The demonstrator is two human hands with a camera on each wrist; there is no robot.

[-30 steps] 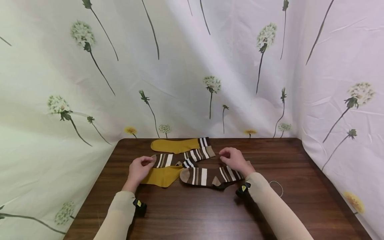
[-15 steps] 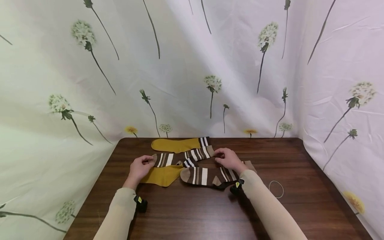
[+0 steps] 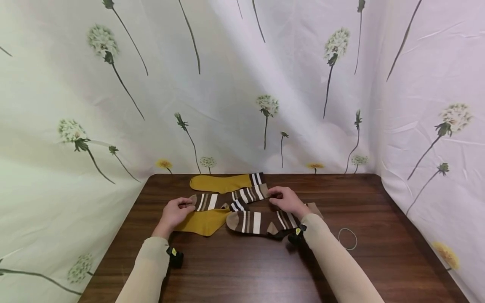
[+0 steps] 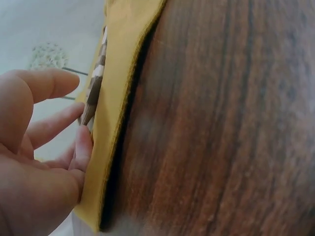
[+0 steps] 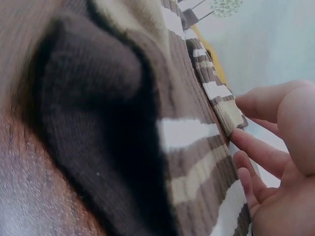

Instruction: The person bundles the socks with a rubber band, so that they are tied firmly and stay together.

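Observation:
In the head view a brown and white striped sock (image 3: 207,202) lies spread out, partly across a mustard sock (image 3: 204,221). My left hand (image 3: 175,214) is at its tan toe; the left wrist view shows fingertips (image 4: 83,135) touching the toe and the thumb slightly apart. At the opposite end, my right hand (image 3: 289,201) touches the tan cuff (image 5: 228,118) with its fingertips (image 5: 237,133). Neither hand shows finger and thumb meeting on the cloth. Nearer the body lies a second striped sock (image 3: 246,222), partly under the right wrist.
Along the far edge of the brown wooden table (image 3: 235,269) lies another mustard sock (image 3: 221,183) with a dark striped cuff. A thin pale loop (image 3: 347,239) rests beside the right sleeve. White flowered cloth (image 3: 235,84) hangs behind and at the sides.
My right hand has moved left and now touches the striped sock's cuff. My left hand has stayed at the toe. The socks look unmoved.

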